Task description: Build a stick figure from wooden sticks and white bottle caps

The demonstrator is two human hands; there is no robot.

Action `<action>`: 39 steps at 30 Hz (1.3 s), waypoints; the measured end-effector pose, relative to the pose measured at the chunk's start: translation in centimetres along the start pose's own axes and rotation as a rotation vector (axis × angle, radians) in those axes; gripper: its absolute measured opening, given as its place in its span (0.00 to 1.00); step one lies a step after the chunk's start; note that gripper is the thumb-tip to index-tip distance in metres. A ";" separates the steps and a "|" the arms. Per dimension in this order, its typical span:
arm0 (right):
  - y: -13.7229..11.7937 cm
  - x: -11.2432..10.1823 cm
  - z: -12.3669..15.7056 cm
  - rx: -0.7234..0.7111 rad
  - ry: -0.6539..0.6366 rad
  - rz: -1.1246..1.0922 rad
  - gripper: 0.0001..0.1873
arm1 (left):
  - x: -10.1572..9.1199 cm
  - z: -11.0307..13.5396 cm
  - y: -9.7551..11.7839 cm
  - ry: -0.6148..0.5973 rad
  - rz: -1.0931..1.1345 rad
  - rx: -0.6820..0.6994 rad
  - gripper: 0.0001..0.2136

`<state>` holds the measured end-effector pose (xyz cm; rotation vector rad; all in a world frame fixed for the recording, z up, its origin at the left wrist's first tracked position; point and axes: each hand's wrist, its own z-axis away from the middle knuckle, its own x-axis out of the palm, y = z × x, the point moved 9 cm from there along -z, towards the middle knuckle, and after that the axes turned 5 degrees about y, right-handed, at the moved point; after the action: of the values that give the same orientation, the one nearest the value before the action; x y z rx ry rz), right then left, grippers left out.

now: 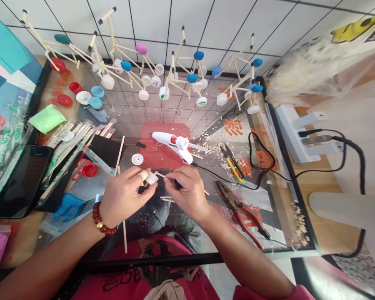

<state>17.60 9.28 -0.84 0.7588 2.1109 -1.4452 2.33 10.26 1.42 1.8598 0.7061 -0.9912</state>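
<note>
Between thumb and fingers, my left hand (125, 193) grips a white bottle cap (151, 178). My right hand (189, 191) pinches a short thin wooden stick (159, 174), whose far end is close to the cap; whether they touch I cannot tell. A few cut stick pieces (166, 198) lie on the glass below, between the hands. Beyond them, a white hot glue gun (173, 144) rests on the red patch, nozzle to the left. A loose white cap (137, 159) lies above my left hand.
Small stick models (187, 79) with coloured caps line the wall. Pliers (237, 208) and yellow-green cutters (233, 164) lie right, among wood chips. A black cable (231, 183) runs to a power strip (295, 133). Packed chopsticks (68, 154) and a phone (25, 181) are at left.
</note>
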 end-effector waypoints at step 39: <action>-0.6 -0.5 -0.1 -0.049 0.030 0.075 0.11 | -1.3 0.1 -0.3 -0.002 -0.102 -0.034 0.27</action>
<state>17.54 9.09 -0.12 0.8367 2.1089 -1.3455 1.38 10.17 2.38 1.8084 0.8187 -1.0394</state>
